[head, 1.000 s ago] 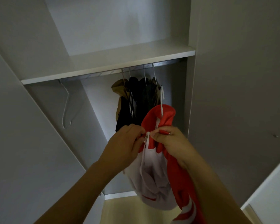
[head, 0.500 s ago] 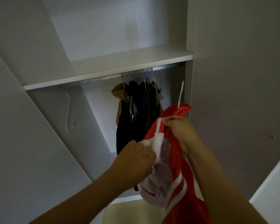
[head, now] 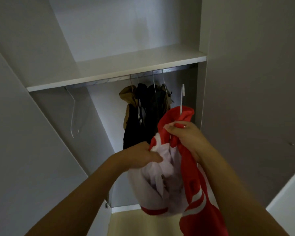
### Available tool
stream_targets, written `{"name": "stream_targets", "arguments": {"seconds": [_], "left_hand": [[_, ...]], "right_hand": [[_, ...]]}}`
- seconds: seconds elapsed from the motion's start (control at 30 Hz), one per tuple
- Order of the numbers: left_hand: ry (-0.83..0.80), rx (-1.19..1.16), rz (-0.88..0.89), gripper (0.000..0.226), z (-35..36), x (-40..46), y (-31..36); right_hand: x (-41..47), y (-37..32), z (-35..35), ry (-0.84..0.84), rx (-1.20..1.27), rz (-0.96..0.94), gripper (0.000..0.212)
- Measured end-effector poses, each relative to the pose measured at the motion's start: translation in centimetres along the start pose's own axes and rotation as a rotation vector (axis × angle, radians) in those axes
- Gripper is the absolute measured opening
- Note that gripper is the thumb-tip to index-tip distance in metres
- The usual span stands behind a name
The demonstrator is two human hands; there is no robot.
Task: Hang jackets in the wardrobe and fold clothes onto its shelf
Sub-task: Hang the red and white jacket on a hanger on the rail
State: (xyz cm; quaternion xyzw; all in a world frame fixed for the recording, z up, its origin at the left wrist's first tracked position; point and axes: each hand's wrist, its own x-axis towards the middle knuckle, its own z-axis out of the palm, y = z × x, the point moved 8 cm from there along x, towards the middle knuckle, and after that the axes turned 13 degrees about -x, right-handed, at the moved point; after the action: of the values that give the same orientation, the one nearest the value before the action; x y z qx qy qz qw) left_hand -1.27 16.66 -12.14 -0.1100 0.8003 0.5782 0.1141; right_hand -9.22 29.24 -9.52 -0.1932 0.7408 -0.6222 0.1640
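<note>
- In front of the open wardrobe (head: 245, 82), a red and white jacket (head: 194, 184) is being held up just below and to the right of the jackets already hanging there.
- The jacket is being carried on a white hanger (head: 182, 99), whose hook is standing up out of the red collar; it is probably being held high so that the hook can be brought to the rail (head: 109, 80).
- The hook is not yet being rested on the rail: it is being kept below it, near the right wall of the compartment.
- The collar is being pinched by the right hand (head: 186, 135), thumb and fingers curled round the red cloth just under the hook, seemingly so that the jacket is not slipping off the hanger.
- The white front of the jacket is being gripped by the left hand (head: 141, 155), its fingers folded into the cloth; the grip is tight on fabric, not spread. This may be steadying or straightening the front.
- Dark and tan jackets (head: 143, 113) are being kept bunched on the right half of the rail, and an empty hanger (head: 73, 114) is being left at its far left end.
- The shelf (head: 117, 67) above the rail is being shown without folded clothes in the visible part, so folding is judged not yet done.
</note>
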Motion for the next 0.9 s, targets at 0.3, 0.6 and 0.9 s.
{"name": "stream_targets", "arguments": {"seconds": [0.3,0.6,0.9], "left_hand": [[0.290,-0.618,0.024,0.065,-3.5,-1.5,-2.7],[0.333,-0.411,0.083,0.078,-3.0,-1.5,-0.4],[0.473,-0.197,0.044,0.063,-3.6,-0.6,-0.9]], "right_hand": [[-2.8,4.4,0.2,-0.131,-0.213,-0.013,0.011],[-3.3,5.5,2.1,-0.286,-0.110,0.096,0.014],[-1.6,6.9,1.9,-0.167,-0.033,0.139,0.015]]}}
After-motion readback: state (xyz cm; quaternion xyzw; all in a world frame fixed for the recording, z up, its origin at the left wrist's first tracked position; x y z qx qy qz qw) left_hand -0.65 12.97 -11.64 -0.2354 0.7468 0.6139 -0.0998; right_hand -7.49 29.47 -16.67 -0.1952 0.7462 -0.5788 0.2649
